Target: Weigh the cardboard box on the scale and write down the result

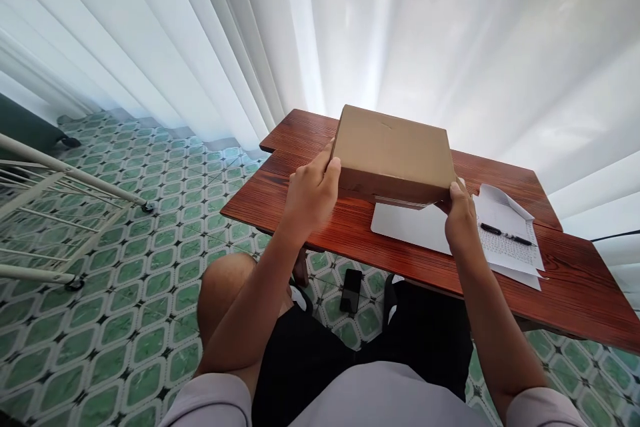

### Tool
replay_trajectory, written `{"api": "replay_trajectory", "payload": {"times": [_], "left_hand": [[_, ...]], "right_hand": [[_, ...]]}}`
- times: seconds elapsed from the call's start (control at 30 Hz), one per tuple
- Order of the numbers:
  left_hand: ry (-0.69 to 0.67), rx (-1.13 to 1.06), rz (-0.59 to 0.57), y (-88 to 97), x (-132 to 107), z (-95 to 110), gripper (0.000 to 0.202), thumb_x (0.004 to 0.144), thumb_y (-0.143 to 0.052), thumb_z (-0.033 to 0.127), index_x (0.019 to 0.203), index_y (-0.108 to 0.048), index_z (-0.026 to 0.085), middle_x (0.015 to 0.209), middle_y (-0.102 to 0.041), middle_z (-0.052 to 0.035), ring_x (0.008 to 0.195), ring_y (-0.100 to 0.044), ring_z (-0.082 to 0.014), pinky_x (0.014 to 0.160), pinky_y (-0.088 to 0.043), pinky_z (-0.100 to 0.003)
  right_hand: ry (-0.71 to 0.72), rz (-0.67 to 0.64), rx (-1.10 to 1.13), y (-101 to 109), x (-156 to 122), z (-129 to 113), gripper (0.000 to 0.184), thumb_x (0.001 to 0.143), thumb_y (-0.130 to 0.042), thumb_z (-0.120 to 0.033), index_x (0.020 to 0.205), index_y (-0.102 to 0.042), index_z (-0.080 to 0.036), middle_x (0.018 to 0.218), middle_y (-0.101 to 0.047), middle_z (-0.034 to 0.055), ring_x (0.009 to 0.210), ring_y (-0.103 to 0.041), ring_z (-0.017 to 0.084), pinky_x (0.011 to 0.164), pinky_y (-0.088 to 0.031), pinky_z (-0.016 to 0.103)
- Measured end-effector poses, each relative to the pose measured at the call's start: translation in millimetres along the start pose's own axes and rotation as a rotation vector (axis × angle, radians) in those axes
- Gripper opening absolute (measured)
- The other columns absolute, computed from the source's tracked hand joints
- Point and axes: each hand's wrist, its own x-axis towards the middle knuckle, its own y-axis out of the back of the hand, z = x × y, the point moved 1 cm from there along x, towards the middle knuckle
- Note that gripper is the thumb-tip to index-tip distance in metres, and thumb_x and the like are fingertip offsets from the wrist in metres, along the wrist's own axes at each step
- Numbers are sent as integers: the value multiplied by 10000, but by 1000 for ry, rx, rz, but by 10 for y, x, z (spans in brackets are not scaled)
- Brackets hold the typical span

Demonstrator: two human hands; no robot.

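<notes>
Between my two hands is a closed brown cardboard box [393,147], raised above the wooden table and slightly tilted. My left hand [314,190] grips its left end, thumb on the near corner. At the right end, my right hand [461,213] holds the near corner, with the thumb on the front side and the other fingers mostly hidden. Under the box, partly covered by it, lies a white flat sheet or board [410,225]. Just right of my right hand are written paper sheets [515,253] with a black pen [506,234] on top.
The reddish wooden table [575,280] stands before my knees, against white curtains [425,33]. A black phone [351,291] lies on the green tiled floor [165,320] between my feet. To the left is a white wheeled metal rack [75,213].
</notes>
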Motion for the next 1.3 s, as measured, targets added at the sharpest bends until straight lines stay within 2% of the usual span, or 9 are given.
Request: {"api": "replay_trajectory", "payload": {"times": [0.17,0.37,0.47,0.63,0.83,1.0,1.3], "left_hand": [[3,18,52,152,41,-130,565,996,-272,362,1464,-564,241,1332,-685,-47,1234,-607,-284,1064,-424,-378],[66,73,106,292,90,-275,564,975,-281,339,1455,-575,303,1279,-708,-24,1149,-632,-278,985,-454,-353],[87,93,130,342,130,-353,550,972,-282,325,1409,-614,304,1281,-705,-19,1138,-634,-278,961,-458,-347],[137,167,156,368,189,-489,519,989,-288,377,1357,-646,298,1161,-735,-54,1087,-649,-307,948,-460,-385],[95,208,171,318,228,-621,505,1001,-293,423,1244,-695,238,1119,-743,-91,1063,-662,-316,936,-458,-381],[118,229,169,289,242,-674,485,995,-309,439,1205,-701,245,1117,-742,-91,1047,-671,-325,906,-466,-386],[146,318,137,275,259,-714,444,983,-326,427,1152,-693,244,1122,-740,-94,1055,-667,-348,898,-466,-413]], "right_hand": [[10,-79,42,-236,27,-22,558,1005,-318,-523,1478,-531,-318,1500,-541,28,1367,-529,244,1102,-526,437],[4,-162,118,-536,41,29,563,1002,-324,-516,1512,-484,-342,1552,-492,1,1385,-513,225,1082,-539,408],[-20,-193,152,-675,30,58,563,1000,-337,-498,1521,-476,-336,1561,-485,-3,1379,-516,210,1078,-538,388],[-61,-240,190,-845,-7,105,562,995,-367,-500,1519,-481,-329,1569,-480,1,1373,-524,202,1095,-521,393],[-82,-260,195,-952,-35,210,577,989,-377,-510,1522,-481,-313,1577,-468,14,1347,-536,211,1059,-541,398],[-92,-271,164,-978,-54,258,584,987,-368,-520,1527,-473,-322,1577,-465,11,1359,-521,222,1050,-548,405],[-124,-290,173,-1008,-94,287,506,986,-377,-504,1416,-572,-321,1480,-556,17,1320,-553,223,1076,-546,426]]}}
